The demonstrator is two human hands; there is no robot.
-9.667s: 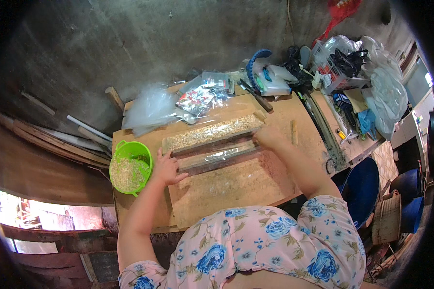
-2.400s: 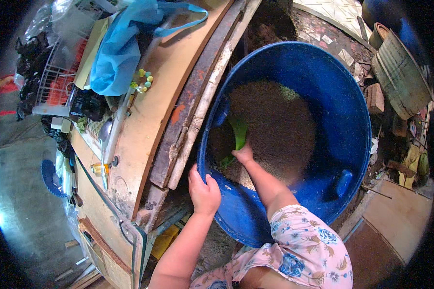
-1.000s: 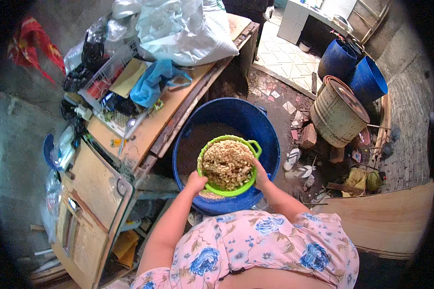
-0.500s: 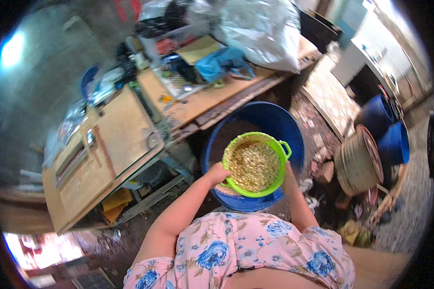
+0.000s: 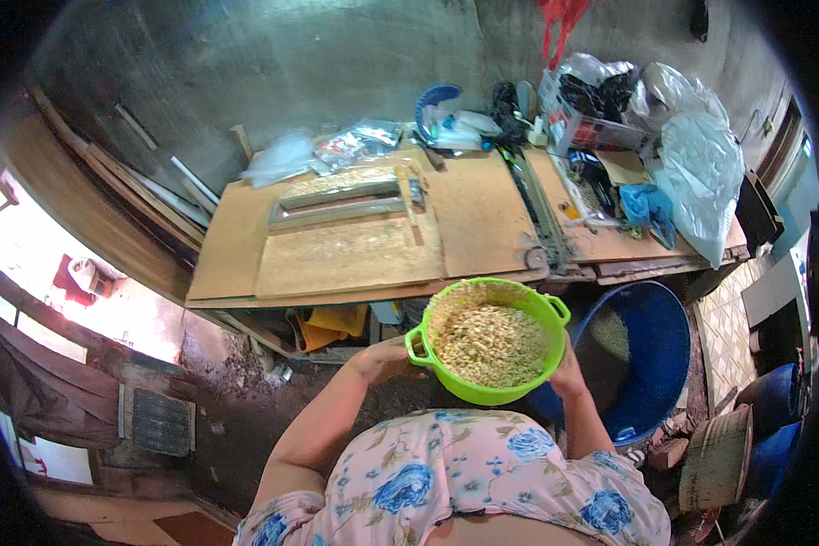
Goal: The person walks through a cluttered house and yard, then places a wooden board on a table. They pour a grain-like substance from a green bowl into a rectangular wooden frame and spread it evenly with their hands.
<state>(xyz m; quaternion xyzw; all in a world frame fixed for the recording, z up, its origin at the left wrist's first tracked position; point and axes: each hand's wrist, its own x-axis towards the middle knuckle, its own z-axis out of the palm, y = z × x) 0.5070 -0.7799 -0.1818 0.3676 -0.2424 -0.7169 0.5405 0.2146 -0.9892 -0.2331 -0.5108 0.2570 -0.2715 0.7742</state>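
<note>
A bright green two-handled basin, filled with pale, beige chopped bits or grains, is held in front of my body. My left hand is closed at its left side by the loop handle; the basin partly hides its fingers. On the opposite side my right hand grips the wall below the other handle, fingers mostly hidden behind it. Just right of the basin stands a large blue tub, with some pale material visible inside it.
A wooden worktable lies ahead, bearing a rectangular frame, a hammer and plastic bags. Farther right are a blue bag and a big silvery sack. A worn drum stands at the lower right.
The view has swung left, bringing the table in front. Both hands have carried the filled basin from over the blue tub to its left, beside the table's front edge.
</note>
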